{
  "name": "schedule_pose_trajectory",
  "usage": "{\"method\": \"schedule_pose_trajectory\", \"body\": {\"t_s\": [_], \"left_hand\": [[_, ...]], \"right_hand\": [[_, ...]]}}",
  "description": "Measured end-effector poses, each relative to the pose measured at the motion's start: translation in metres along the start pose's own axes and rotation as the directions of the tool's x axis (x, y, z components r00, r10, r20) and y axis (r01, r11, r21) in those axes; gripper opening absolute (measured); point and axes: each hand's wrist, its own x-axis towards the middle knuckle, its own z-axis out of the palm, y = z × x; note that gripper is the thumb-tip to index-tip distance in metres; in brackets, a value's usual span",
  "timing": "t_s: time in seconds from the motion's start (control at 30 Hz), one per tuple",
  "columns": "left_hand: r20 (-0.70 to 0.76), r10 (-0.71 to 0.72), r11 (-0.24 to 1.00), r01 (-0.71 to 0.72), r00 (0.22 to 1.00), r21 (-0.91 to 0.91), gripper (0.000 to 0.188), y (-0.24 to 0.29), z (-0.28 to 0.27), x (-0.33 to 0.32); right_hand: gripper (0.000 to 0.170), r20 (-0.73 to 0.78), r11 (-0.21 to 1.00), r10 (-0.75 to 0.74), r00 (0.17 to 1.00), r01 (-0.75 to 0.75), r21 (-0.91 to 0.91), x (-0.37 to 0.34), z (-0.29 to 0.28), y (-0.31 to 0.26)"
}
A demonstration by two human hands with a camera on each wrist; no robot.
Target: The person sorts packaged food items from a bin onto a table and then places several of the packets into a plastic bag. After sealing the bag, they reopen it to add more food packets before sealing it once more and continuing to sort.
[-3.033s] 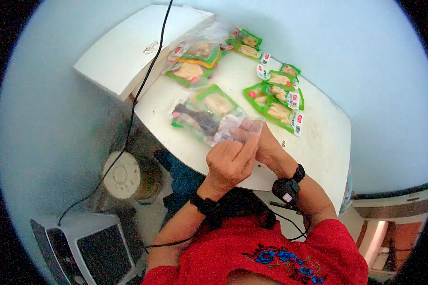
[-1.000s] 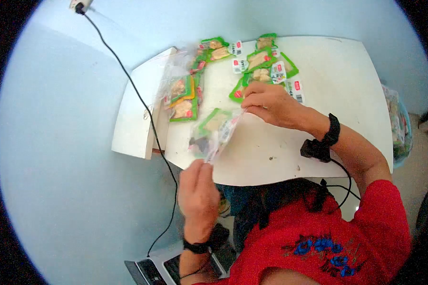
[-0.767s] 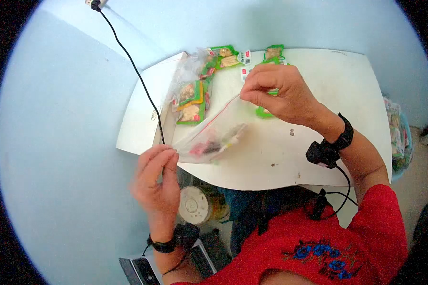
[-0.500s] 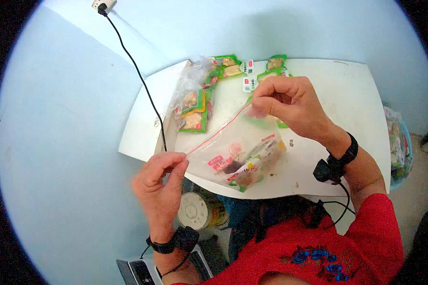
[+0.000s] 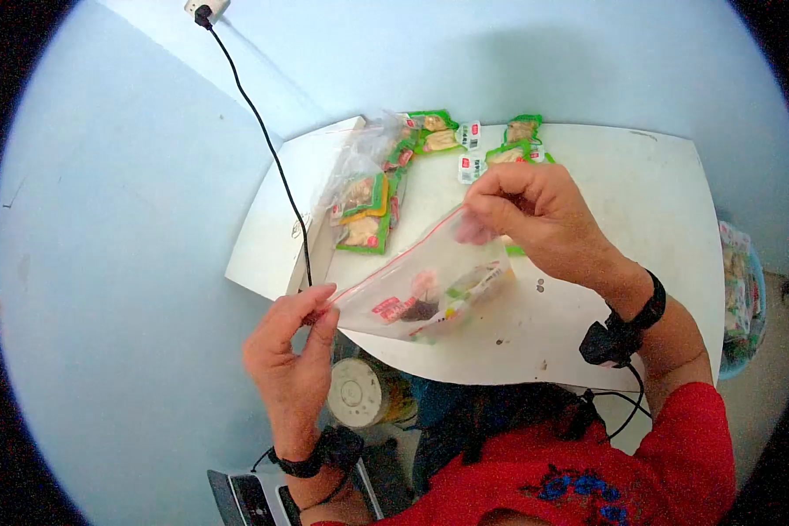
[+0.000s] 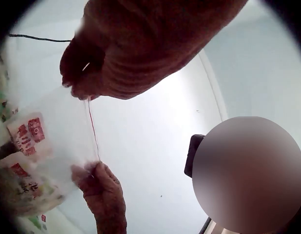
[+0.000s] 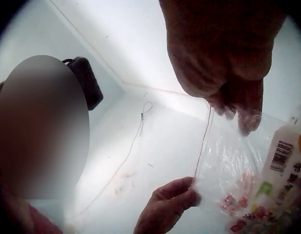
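A clear zip-lock bag (image 5: 386,294) with a red seal line hangs stretched between my two hands, over the front of the table. Green-edged food packets (image 5: 473,285) and a dark item (image 5: 422,310) lie inside it. My left hand (image 5: 294,351) pinches the near left corner of the seal between thumb and fingers. At the other end, my right hand (image 5: 543,219) pinches the seal's right corner, with some fingers curled behind the plastic. In the right wrist view, a barcode on one packet (image 7: 282,156) shows through the bag.
Filled clear bags (image 5: 359,219) lie at the table's left, beside a raised white panel (image 5: 276,210). More green packets (image 5: 523,130) are at the back of the white table (image 5: 622,210). A black cable (image 5: 254,110) hangs on the left; a blue basket (image 5: 754,342) with packets stands right.
My hands were close together at the bag's mouth, then drew apart and stretched its seal line out straight. The bag came up off the table. In the last half second it has barely moved.
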Motion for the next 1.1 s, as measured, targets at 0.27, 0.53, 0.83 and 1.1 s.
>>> {"method": "schedule_pose_trajectory", "body": {"t_s": [0.27, 0.53, 0.83, 1.1], "left_hand": [[-0.043, 0.133, 0.970, -0.121, 0.990, 0.210, 0.040, 0.039, 0.018, 0.015], [0.018, 0.162, 0.982, -0.163, 0.987, 0.090, 0.020, 0.040, 0.046, 0.040], [0.027, 0.098, 0.995, -0.098, 0.995, 0.011, 0.010, 0.041, 0.048, 0.045], [0.026, 0.207, 0.975, -0.208, 0.978, 0.080, 0.007, 0.041, 0.046, 0.038]], "right_hand": [[0.019, -0.038, 0.993, -0.032, 0.999, 0.027, -0.115, -0.001, 0.005, -0.004], [0.018, -0.032, 0.998, -0.047, 0.998, 0.046, -0.051, -0.001, 0.005, -0.006], [0.006, 0.022, 0.983, 0.013, 1.000, -0.009, -0.182, 0.002, -0.006, -0.016], [0.014, 0.006, 0.996, -0.016, 1.000, 0.015, 0.082, 0.004, 0.000, -0.003]]}}
